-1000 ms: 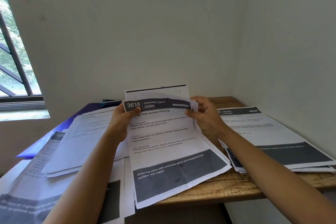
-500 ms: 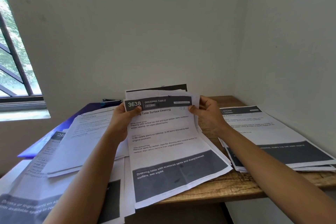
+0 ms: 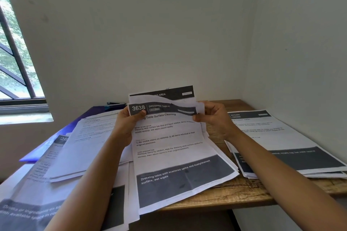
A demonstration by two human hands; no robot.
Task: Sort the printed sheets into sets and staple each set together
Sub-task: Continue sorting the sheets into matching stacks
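Fingers [image 3: 210, 108] pinch front sheet [image 3: 169, 137]; rear sheet's [image 3: 169, 92] heading half hidden.

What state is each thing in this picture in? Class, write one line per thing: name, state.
Dressing Table sheet, held up, top edge curled forward.
Left hand, gripping that sheet's top left corner.
Right hand, pinching its top right corner.
Sheet behind, raised, header showing.
Kitchen pile, lying flat, untouched.
Stapler, lying at the back, untouched.

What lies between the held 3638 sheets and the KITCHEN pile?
In the head view, bare wooden table, under the right hand that holds the sheets.
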